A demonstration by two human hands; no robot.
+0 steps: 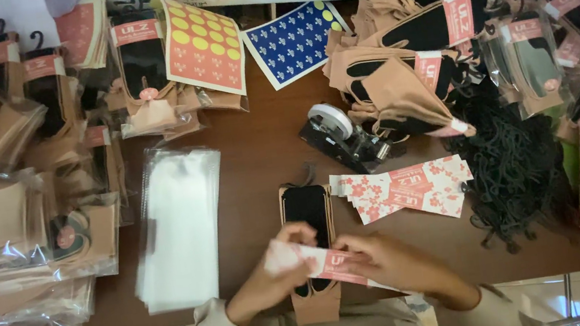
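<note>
Both hands meet at the near edge of the brown table (259, 152), over a tan sock pair with a black sole panel (306, 216) that lies flat and lengthwise, toe away from the person. Left hand (283, 256) and right hand (383, 258) each pinch one end of a pink-and-white paper band (320, 261), stretched across the sock's near half; the fingers are closed on the paper, though motion blur makes it hard to tell how much of each end is tucked under.

That band looks thin, light and easily creased, so it likely wants a fingertip hold at the ends. The sock should be soft and limp, best handled flat.

Just right of the sock, a fanned stack of loose floral bands (407, 189) lies on the wood. Left of the sock sits a stack of clear plastic sleeves (180, 228). Beyond the sock stands a small tape dispenser (342, 134), with a heap of banded sock pairs (410, 60) farther right and a tangle of black cord (515, 165) beside them. Farthest from the sock lie an orange sticker sheet (205, 44) and a blue sticker sheet (296, 40).
</note>
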